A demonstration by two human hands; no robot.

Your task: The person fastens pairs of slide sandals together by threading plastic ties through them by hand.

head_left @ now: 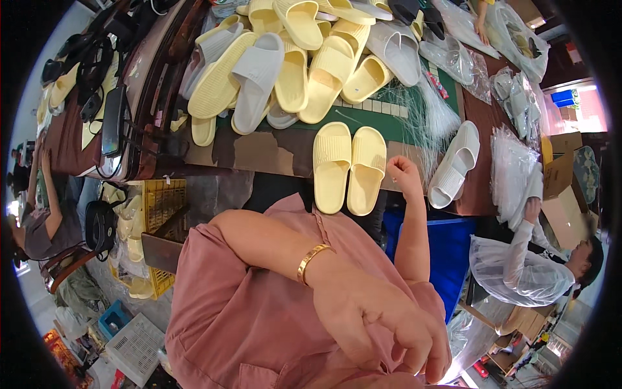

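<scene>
While right grip curls beside yellow slippers, contents unclear, and left grip hangs loose, best keep pair aligned.

Black bag, cardboard box

Front strip of the counter, left of the yellow slipper pair: we see a low way in over flat torn cardboard. Pair juts past the front edge, blocking straight-ahead reach. Behind it, we get only a thin band of green mat before the slipper heap walls off the far side. Right hand fills the space just beside the pair; beyond it, a narrow gap, then the grey slipper. Loose clear strands could snag us; plastic bags crowd the right.
</scene>
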